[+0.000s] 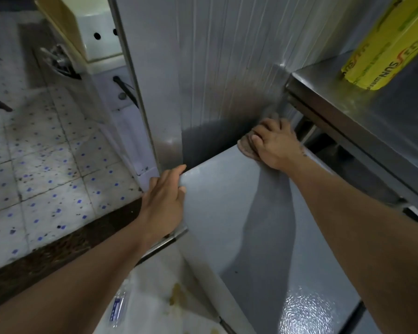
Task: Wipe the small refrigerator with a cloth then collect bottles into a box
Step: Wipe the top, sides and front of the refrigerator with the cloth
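smooth glossy refrigerator (239, 225), brushed steel counter (372, 131), speckled floor tiles (46, 165).

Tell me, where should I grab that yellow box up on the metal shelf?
Probably by the end of the yellow box nearest the shelf's front edge, coming from the front. It is long and narrow and lies on the metal shelf with that end pointing out, so fingers can likely wrap round its sides there. The far end runs out of view.
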Tool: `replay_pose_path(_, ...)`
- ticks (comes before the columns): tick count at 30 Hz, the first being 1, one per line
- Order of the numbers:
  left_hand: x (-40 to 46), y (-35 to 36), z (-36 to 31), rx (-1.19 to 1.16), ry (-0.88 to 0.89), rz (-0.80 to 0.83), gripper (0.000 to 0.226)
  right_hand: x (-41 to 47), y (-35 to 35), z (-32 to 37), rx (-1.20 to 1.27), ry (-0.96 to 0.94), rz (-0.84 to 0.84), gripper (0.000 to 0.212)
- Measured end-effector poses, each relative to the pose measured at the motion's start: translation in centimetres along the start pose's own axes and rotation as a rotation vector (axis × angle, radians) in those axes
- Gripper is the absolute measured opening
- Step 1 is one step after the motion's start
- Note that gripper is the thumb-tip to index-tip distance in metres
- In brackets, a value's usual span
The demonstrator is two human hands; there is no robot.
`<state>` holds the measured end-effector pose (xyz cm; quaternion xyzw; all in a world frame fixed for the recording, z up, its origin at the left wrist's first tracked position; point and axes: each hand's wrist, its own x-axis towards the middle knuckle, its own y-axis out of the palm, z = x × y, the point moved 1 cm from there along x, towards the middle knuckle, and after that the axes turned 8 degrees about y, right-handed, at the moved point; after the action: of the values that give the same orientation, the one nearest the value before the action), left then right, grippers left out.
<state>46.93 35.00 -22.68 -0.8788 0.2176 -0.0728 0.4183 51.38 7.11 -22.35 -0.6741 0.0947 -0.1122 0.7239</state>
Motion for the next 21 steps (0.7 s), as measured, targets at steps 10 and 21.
replay_pose_path(10, -3.8, -3.7, 2.6, -0.088, -0.104, 0.011, 0.025, -8.5, 0.4, 11.4, 0.06, -0.169, -0.019, 0.044)
replay_pose_path(21, -6.0, -4.0, 2.1, -0.033, -0.069, -0.069, 0.054, -14.2, 1.3, 16.9, 0.028, -0.181, 0.065, 0.054)
